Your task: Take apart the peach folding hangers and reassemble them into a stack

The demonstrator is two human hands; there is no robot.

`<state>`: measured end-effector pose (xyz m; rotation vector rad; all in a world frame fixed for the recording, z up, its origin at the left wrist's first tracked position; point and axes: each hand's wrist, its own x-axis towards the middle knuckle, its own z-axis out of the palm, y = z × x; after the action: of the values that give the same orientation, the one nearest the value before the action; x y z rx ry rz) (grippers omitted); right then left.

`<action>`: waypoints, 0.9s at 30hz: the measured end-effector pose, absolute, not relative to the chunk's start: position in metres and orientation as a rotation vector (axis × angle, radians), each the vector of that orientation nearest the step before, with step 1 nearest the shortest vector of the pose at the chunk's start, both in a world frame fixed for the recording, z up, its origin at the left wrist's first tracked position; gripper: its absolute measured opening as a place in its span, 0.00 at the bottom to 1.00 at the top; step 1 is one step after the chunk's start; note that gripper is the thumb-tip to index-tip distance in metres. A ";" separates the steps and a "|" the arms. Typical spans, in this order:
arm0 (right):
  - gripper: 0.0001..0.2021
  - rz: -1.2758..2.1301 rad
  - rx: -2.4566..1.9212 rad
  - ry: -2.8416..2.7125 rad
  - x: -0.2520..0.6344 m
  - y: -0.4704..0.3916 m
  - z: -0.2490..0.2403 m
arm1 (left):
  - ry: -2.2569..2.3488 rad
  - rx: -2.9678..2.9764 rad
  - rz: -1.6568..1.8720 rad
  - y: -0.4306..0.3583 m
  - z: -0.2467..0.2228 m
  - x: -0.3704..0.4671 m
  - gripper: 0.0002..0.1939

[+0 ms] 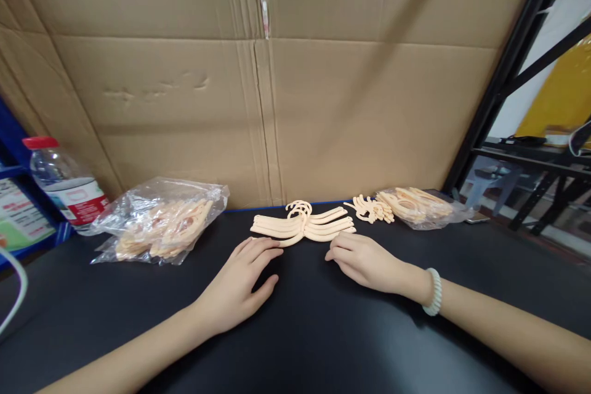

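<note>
Both hands are palm down, well apart, with the forearms slanting inward toward each other. The left hand lies open, its fingers stretched forward and its thumb spread away below them, pointing toward the other hand. The right hand has its fingers curled loosely together, pointing toward the left, its wrist nearly straight behind them.

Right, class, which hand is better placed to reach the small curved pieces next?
Probably the right hand: it lies nearer the small curved pieces; the left hand is at the hangers' left end.
</note>
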<state>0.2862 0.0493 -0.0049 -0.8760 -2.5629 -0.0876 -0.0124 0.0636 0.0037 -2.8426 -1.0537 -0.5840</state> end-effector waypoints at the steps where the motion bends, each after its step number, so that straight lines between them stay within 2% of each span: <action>1: 0.13 -0.043 -0.878 -2.541 0.287 0.050 -0.005 | -1.053 -2.848 -0.595 0.065 0.003 -0.013 0.18; 6: 0.11 0.102 -0.878 -2.498 0.291 0.050 -0.006 | -1.061 -2.871 -0.604 0.066 -0.002 -0.015 0.18; 27: 0.11 0.081 -0.841 -2.516 0.294 0.048 -0.007 | -1.104 -2.877 -0.583 0.064 0.001 -0.013 0.18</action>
<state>0.2939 0.0483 -0.0065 -0.8412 -2.5156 0.0814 -0.0127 0.0640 0.0009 -2.8770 -1.1037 -0.5834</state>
